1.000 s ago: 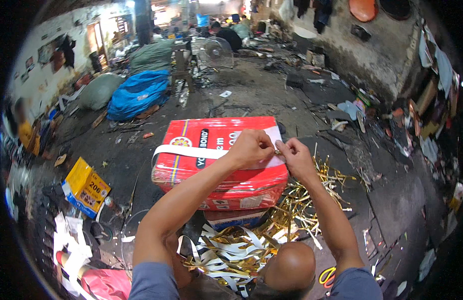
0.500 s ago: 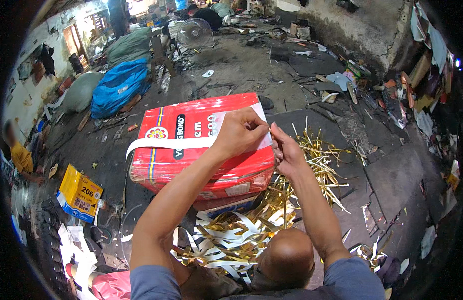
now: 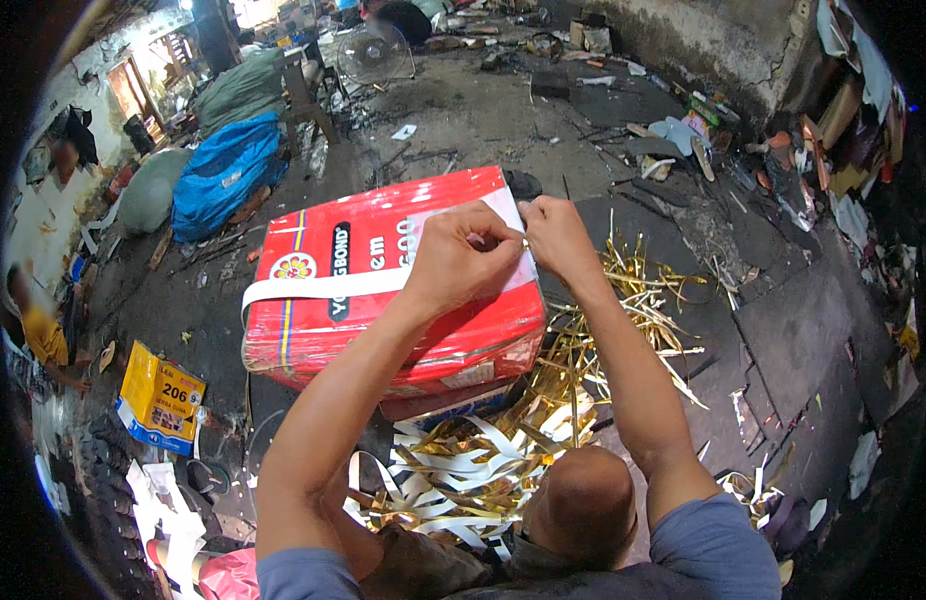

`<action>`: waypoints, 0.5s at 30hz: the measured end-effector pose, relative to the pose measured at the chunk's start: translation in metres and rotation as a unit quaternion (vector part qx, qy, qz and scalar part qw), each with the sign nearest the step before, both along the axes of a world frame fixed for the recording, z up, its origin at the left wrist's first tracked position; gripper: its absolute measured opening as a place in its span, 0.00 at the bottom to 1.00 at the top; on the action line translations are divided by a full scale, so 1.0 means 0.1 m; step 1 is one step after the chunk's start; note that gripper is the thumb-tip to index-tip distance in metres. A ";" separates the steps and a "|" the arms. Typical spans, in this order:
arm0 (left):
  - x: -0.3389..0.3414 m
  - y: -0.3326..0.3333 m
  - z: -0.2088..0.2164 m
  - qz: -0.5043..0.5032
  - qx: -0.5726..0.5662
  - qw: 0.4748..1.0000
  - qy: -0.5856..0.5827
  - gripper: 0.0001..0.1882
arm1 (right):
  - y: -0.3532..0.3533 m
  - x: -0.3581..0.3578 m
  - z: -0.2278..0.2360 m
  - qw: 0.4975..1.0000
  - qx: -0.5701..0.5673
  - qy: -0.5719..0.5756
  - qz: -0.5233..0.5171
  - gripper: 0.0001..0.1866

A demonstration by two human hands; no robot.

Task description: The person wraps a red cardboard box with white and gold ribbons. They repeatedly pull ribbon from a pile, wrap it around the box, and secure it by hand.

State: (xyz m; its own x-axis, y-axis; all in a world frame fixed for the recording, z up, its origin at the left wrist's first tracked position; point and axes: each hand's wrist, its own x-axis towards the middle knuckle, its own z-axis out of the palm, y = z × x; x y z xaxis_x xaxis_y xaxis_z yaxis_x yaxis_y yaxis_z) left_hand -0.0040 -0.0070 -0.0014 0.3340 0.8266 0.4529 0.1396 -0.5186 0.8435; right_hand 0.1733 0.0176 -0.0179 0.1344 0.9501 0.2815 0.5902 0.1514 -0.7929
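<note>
Pretty messy workshop here: a dark, gritty concrete floor (image 3: 503,120) with scraps everywhere, a blue tarp bundle (image 3: 223,170) and a standing fan (image 3: 375,50) toward the far end. In the middle of the floor sits a big red box (image 3: 383,285), shiny like it's wrapped in plastic, resting on another flat package. A white strip (image 3: 323,287) runs across its top from the left edge toward the right end. Both hands meet at the box's far right corner. The left hand (image 3: 458,260) is curled shut, fingers pinching the white strip against the box top. The right hand (image 3: 553,235) is closed too, fingertips pinching the same strip's end, just touching the left. A heap of gold and white strips (image 3: 483,460) lies on the floor at the box's near edge, and a small yellow box (image 3: 161,395) sits off to the left.
</note>
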 end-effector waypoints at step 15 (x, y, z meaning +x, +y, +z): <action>-0.01 0.07 0.01 -0.001 0.039 0.999 0.016 0.02 | -0.04 -0.04 -0.90 0.990 0.020 0.141 -0.013 0.20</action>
State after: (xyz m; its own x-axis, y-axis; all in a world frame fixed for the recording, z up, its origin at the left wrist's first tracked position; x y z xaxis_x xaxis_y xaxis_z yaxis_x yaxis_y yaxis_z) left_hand -0.0048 -0.0001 0.0001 0.3503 0.7885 0.5055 0.1644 -0.5831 0.7956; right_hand 0.1697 0.0138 -0.1076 0.2374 0.9339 0.2673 0.3509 0.1741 -0.9201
